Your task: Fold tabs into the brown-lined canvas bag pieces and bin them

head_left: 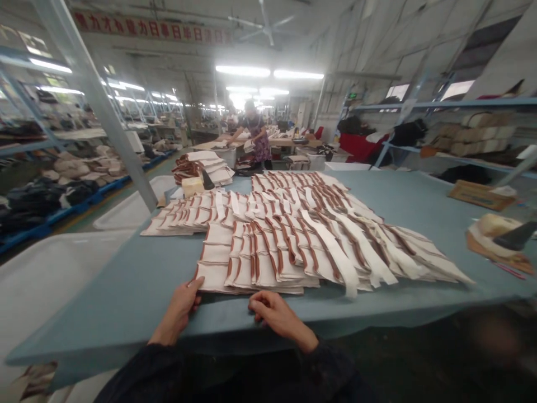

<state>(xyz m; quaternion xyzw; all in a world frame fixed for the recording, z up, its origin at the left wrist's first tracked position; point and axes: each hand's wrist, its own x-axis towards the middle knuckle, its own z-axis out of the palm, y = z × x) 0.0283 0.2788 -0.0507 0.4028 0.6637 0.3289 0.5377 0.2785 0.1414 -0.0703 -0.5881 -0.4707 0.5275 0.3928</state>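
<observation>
Tabletop: the blue-green tabletop (pixel 109 302) stretches from lower left to the right edge.
Workshop: lit tubes (pixel 243 71) at upper centre; a banner (pixel 151 28) at upper left; shelves (pixel 457 103) at upper right.
Left hand: the left hand (pixel 178 310), lower left of centre, has its thumb on top and fingers beneath, nearly closed on the near left corner of the cream fabric panels (pixel 216 254).
Right hand: the right hand (pixel 277 316), lower centre, curls its fingers loosely just beside the front edge; cannot tell if they hold anything.
Panels: brown-edged, in overlapping rows across the centre, too many to count.
White strips: three long white strips (pixel 331 246) drape over the front row, right of centre; shorter ones lie behind.
Co-worker: one person (pixel 255 131), upper centre.
</observation>
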